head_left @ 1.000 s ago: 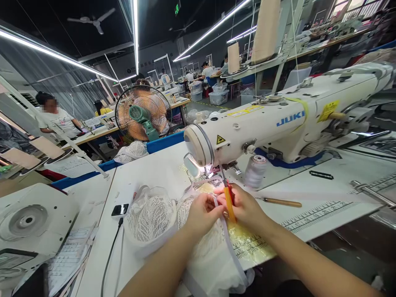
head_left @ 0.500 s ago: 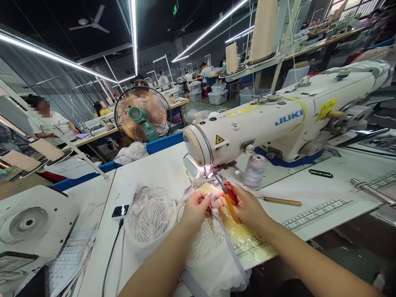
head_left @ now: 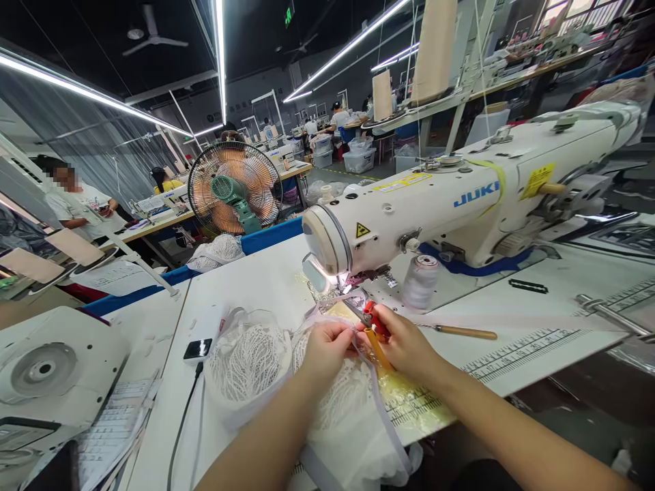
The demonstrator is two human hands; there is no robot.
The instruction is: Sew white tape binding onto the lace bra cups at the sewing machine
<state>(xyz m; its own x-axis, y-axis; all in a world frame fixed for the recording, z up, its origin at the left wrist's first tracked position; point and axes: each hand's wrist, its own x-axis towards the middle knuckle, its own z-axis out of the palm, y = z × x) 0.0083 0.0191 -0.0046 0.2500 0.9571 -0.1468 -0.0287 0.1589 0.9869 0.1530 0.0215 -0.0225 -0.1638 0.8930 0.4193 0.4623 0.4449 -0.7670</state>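
Observation:
My left hand (head_left: pixel 325 348) pinches the edge trim of a white lace bra (head_left: pixel 250 361) near the needle area. The bra's cups lie on the table, and its lower part drapes toward the front edge beneath my left wrist. Scissors (head_left: pixel 377 349) with one red and one orange handle are in my right hand (head_left: pixel 406 344), fingers wrapped round them. Their grey blades point up and left, toward the lilac trim and the presser foot. Both hands are close together in front of the white sewing machine (head_left: pixel 394 211). Fingertips partly hide the spot where the trim is held.
A thread cone (head_left: pixel 421 283) stands right of the needle. Beyond my right hand lie a wooden-handled tool (head_left: pixel 468 333) and a black blade (head_left: pixel 528 286). A small device (head_left: pixel 197 350) with a cable sits at left. A fan (head_left: pixel 233 187) and a person (head_left: pixel 84 204) are farther back.
The scissors have turned, their blades now pointing more to the left above the trim. Both hands have shifted slightly. The person at far left has raised their hands.

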